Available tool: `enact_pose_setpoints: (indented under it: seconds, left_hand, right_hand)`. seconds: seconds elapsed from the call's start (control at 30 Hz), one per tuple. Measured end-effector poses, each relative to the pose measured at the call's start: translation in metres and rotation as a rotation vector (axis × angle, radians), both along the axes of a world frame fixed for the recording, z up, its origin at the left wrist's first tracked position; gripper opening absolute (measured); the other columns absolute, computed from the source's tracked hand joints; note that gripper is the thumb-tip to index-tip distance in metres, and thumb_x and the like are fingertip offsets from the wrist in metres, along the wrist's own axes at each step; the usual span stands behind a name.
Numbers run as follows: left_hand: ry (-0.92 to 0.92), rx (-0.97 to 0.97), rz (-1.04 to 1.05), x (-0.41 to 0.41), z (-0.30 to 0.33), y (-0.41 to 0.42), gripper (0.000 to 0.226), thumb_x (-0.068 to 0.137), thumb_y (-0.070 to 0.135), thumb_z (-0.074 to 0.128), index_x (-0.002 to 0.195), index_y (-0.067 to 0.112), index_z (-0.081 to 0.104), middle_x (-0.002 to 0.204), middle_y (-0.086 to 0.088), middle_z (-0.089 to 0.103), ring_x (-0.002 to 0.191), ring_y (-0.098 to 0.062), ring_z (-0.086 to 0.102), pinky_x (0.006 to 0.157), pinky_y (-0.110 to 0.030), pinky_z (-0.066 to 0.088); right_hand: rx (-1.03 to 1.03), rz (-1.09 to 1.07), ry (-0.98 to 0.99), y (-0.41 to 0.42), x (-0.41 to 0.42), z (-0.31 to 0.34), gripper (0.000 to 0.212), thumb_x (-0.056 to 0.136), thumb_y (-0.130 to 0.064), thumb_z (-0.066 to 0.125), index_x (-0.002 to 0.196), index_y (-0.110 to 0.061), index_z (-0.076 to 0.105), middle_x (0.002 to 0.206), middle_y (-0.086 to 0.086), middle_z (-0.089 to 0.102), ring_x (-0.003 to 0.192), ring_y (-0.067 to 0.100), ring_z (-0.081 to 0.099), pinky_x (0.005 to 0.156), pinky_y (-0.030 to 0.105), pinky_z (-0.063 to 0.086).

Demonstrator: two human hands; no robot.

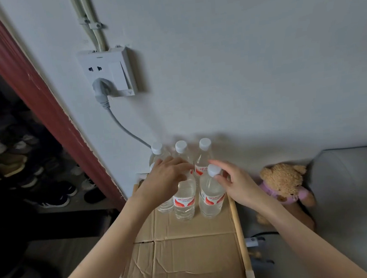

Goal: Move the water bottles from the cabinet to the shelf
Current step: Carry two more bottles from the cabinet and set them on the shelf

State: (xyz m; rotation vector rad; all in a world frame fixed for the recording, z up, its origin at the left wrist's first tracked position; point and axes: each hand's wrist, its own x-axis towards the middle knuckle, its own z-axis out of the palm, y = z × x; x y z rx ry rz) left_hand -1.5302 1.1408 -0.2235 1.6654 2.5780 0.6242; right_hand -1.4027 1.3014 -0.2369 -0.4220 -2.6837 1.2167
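Several clear water bottles with white caps and red labels stand in two rows at the far end of a cardboard-covered shelf top (pixel 187 249). My left hand (pixel 165 176) lies over the top of the front middle bottle (pixel 184 202), fingers curled round its cap and neck. My right hand (pixel 233 182) pinches the neck of the front right bottle (pixel 211 199) just under its white cap. Behind them, three bottles (pixel 204 154) stand against the wall. Another front bottle at the left is mostly hidden by my left wrist.
A wall socket (pixel 108 72) with a grey plug and cable hangs above the bottles. A brown teddy bear (pixel 284 185) sits to the right against a grey cushion. To the left, past a red door frame, a dark rack holds shoes (pixel 25 170).
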Motion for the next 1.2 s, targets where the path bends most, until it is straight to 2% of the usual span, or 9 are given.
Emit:
enact_pose_setpoints:
  seconds: [0.07, 0.2, 0.27, 0.4, 0.47, 0.63, 0.83, 1.07, 1.2]
  left_hand:
    - [-0.004, -0.001, 0.005, -0.004, -0.002, 0.000, 0.026, 0.080, 0.016, 0.058, 0.105, 0.017, 0.065, 0.103, -0.001, 0.066, 0.094, -0.026, 0.057, 0.082, -0.043, 0.040]
    - [0.018, -0.048, 0.066, -0.006, -0.004, 0.008, 0.042, 0.075, 0.042, 0.048, 0.102, 0.013, 0.065, 0.097, -0.007, 0.064, 0.094, -0.029, 0.055, 0.085, -0.043, 0.037]
    - [0.033, -0.060, 0.070, -0.009, -0.003, 0.011, 0.048, 0.075, 0.049, 0.051, 0.105, 0.014, 0.063, 0.101, -0.006, 0.063, 0.100, -0.027, 0.053, 0.089, -0.039, 0.032]
    - [-0.064, -0.094, -0.024, -0.015, 0.000, 0.008, 0.042, 0.084, 0.026, 0.060, 0.125, 0.022, 0.052, 0.127, 0.004, 0.053, 0.120, -0.019, 0.039, 0.097, -0.033, 0.022]
    - [-0.080, -0.091, -0.041, -0.017, 0.000, 0.005, 0.041, 0.085, 0.016, 0.060, 0.125, 0.024, 0.052, 0.127, 0.006, 0.053, 0.122, -0.016, 0.039, 0.090, -0.028, 0.018]
    - [0.032, -0.092, 0.052, -0.018, 0.002, 0.010, 0.037, 0.083, 0.034, 0.061, 0.118, 0.022, 0.056, 0.114, 0.004, 0.060, 0.112, -0.016, 0.043, 0.080, -0.024, 0.014]
    - [-0.045, -0.152, -0.021, -0.022, 0.005, 0.006, 0.045, 0.085, 0.028, 0.059, 0.128, 0.033, 0.046, 0.129, 0.012, 0.051, 0.120, -0.014, 0.037, 0.085, -0.029, 0.016]
    - [0.081, -0.094, 0.059, -0.019, 0.003, 0.009, 0.038, 0.081, 0.039, 0.061, 0.116, 0.025, 0.057, 0.105, 0.007, 0.062, 0.105, -0.016, 0.043, 0.076, -0.025, 0.010]
    - [0.080, -0.094, 0.053, -0.017, 0.001, 0.013, 0.044, 0.079, 0.046, 0.061, 0.116, 0.023, 0.056, 0.110, 0.006, 0.060, 0.104, -0.017, 0.044, 0.080, -0.029, 0.016]
  right_hand:
    - [0.031, -0.042, 0.029, 0.001, -0.002, -0.003, 0.040, 0.089, -0.017, 0.054, 0.129, -0.019, 0.046, 0.126, 0.002, 0.053, 0.113, 0.013, 0.047, 0.093, 0.025, 0.039]
    - [0.147, -0.159, 0.044, 0.004, -0.008, -0.006, 0.033, 0.078, -0.032, 0.067, 0.104, -0.018, 0.053, 0.102, -0.002, 0.057, 0.092, 0.012, 0.051, 0.073, 0.023, 0.043]
    - [0.180, -0.176, 0.033, 0.008, -0.009, -0.008, 0.037, 0.076, -0.038, 0.068, 0.102, -0.019, 0.050, 0.102, -0.003, 0.055, 0.092, 0.012, 0.050, 0.076, 0.027, 0.045]
    - [0.056, -0.019, -0.025, 0.013, -0.004, -0.007, 0.048, 0.086, -0.031, 0.057, 0.131, -0.024, 0.040, 0.128, -0.004, 0.048, 0.114, 0.009, 0.043, 0.094, 0.030, 0.042]
    - [0.016, 0.015, -0.061, 0.014, -0.001, -0.006, 0.047, 0.090, -0.028, 0.052, 0.134, -0.027, 0.038, 0.131, -0.005, 0.047, 0.114, 0.008, 0.043, 0.095, 0.027, 0.040]
    - [0.145, -0.139, -0.028, 0.012, -0.010, -0.003, 0.035, 0.077, -0.039, 0.067, 0.104, -0.021, 0.054, 0.101, -0.005, 0.061, 0.088, 0.011, 0.054, 0.068, 0.022, 0.042]
    - [0.018, 0.033, 0.001, 0.011, -0.005, -0.004, 0.039, 0.088, -0.020, 0.056, 0.125, -0.029, 0.047, 0.115, -0.013, 0.050, 0.108, 0.009, 0.048, 0.093, 0.032, 0.045]
    - [0.092, -0.125, 0.027, 0.013, -0.009, -0.001, 0.032, 0.079, -0.028, 0.068, 0.106, -0.021, 0.052, 0.103, -0.007, 0.058, 0.090, 0.010, 0.054, 0.075, 0.022, 0.046]
    - [0.008, -0.121, 0.011, 0.010, -0.008, -0.005, 0.041, 0.078, -0.030, 0.068, 0.111, -0.021, 0.046, 0.110, -0.005, 0.053, 0.099, 0.008, 0.050, 0.075, 0.015, 0.039]
